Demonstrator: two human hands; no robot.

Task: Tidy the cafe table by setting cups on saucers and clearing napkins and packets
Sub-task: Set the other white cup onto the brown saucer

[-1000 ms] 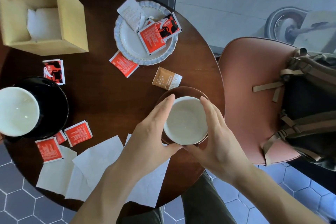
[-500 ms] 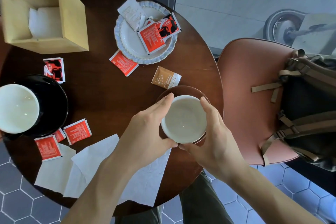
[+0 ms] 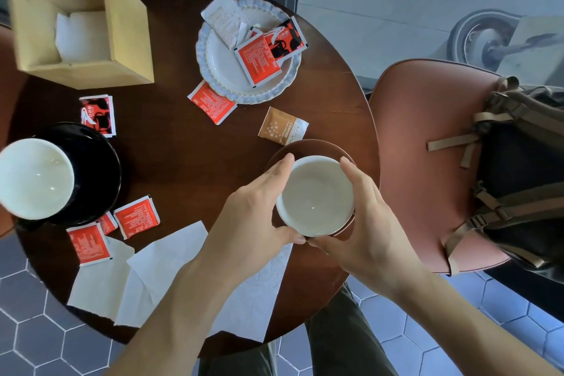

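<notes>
A white cup (image 3: 316,196) sits over a brown saucer (image 3: 317,148) near the table's right edge. My left hand (image 3: 250,217) and my right hand (image 3: 363,223) both wrap around its sides. Whether the cup rests on the saucer or hovers just above it, I cannot tell. A second white cup (image 3: 35,178) stands on a black saucer (image 3: 94,168) at the far left. White napkins (image 3: 161,272) lie along the near edge, partly under my left arm. Red packets (image 3: 137,217) lie around the table, and a brown packet (image 3: 282,127) touches the saucer's far rim.
A scalloped white plate (image 3: 225,76) at the back holds red packets and a receipt. A wooden napkin box (image 3: 79,36) stands at the back left. A red chair (image 3: 424,168) with a dark backpack (image 3: 525,174) sits to the right of the round dark table (image 3: 171,149).
Both hands stay around the white cup. It has shifted slightly toward the near-left over the brown saucer.
</notes>
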